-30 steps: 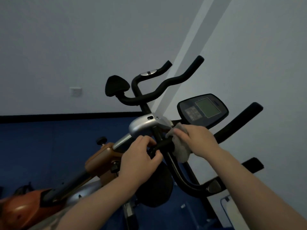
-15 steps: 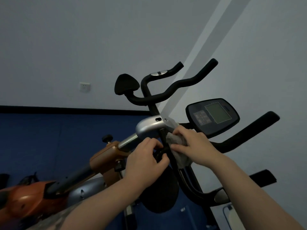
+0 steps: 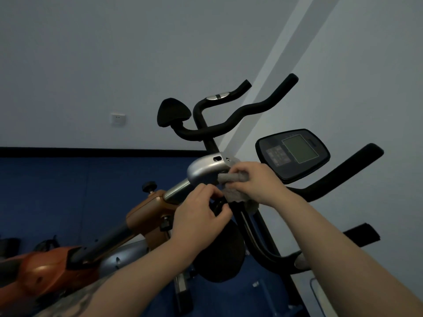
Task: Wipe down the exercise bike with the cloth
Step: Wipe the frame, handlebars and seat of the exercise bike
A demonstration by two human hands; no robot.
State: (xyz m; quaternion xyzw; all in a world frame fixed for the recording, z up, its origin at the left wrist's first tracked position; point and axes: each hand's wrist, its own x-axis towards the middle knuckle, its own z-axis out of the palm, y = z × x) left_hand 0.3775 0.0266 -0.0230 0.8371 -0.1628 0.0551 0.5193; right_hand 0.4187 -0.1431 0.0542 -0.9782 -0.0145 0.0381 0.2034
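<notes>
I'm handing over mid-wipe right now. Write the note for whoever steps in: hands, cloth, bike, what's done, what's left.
Right hand: grips the grey cloth, pressed to the black bar just below the silver stem cover.
Left hand: holds the black bar beside the cloth, steadying the exercise bike.
Done: cannot tell from surfaces; wiping is under way at the stem.
Left, probably: console, handlebars, orange frame.

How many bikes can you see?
2: the near exercise bike under both hands, and another bike's handlebars behind it by the wall. More may be hidden out of view.
</notes>
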